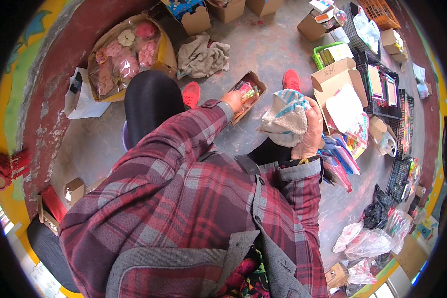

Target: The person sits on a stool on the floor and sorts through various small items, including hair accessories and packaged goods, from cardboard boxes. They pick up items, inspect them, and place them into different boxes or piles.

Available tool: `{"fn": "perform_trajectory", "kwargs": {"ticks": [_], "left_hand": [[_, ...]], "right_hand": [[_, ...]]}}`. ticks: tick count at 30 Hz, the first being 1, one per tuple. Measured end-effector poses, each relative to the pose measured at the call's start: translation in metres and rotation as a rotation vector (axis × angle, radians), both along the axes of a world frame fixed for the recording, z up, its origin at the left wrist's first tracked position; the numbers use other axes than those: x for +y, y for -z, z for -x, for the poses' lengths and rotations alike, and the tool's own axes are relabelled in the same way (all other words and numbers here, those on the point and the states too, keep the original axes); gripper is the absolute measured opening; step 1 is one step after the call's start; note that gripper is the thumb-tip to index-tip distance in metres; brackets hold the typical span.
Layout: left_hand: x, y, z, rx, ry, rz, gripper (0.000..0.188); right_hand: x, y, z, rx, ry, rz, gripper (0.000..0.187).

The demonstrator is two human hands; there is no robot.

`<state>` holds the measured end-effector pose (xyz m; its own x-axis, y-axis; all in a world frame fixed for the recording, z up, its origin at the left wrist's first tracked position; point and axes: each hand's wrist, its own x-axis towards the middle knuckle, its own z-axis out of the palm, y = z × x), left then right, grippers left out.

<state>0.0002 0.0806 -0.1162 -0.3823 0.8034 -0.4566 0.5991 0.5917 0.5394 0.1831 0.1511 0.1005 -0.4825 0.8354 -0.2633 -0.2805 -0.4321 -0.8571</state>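
The right hand point(310, 130) has its fingers curled tight around a cloth point(285, 119), gripping it from the right side. The cloth is soft and bunched, off-white with pale blue stripes, hanging in loose folds above the floor between the person's knees and the red shoes point(291, 79).

The left hand point(233, 99) reaches forward into a small box point(248, 94); its fingers are hidden against the contents, so I cannot tell whether they are clenched or loose. The box is a shallow brown cardboard tray, long and narrow, lying on the floor point(263, 44) between the two shoes. It holds a glossy jumble of bright packets in pink, green and yellow.

Both sleeves are red and grey plaid, a thick woven fabric with grey cuffs.

Further out, a crumpled beige rag point(202, 57) lies on the grey, worn concrete floor beyond the box. To the left, a large bag point(126, 52) of clear, shiny plastic holds round pink and cream items. To the right stand an open cardboard carton point(333, 79) and black plastic crates point(400, 119) filled with colourful flat packets.
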Motion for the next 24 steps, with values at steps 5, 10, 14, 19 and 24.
{"fn": "perform_trajectory", "kwargs": {"ticks": [5, 10, 14, 19, 24], "left_hand": [[0.008, -0.006, -0.008, -0.053, -0.115, -0.057, 0.031], [0.013, -0.011, -0.011, -0.073, -0.156, -0.079, 0.030], [0.013, -0.023, -0.013, -0.045, -0.073, -0.008, 0.032], [0.015, -0.010, -0.009, -0.050, -0.049, 0.053, 0.035], [0.040, -0.018, 0.006, -0.589, -0.340, 0.015, 0.032]], "right_hand": [[0.002, 0.002, -0.001, 0.008, -0.019, 0.003, 0.034], [0.003, 0.005, 0.000, 0.009, -0.031, 0.022, 0.033], [0.003, 0.006, 0.000, -0.007, -0.037, 0.041, 0.033], [0.003, 0.007, 0.000, -0.012, -0.030, 0.035, 0.035], [0.000, 0.000, -0.003, 0.024, -0.001, 0.053, 0.037]]}}
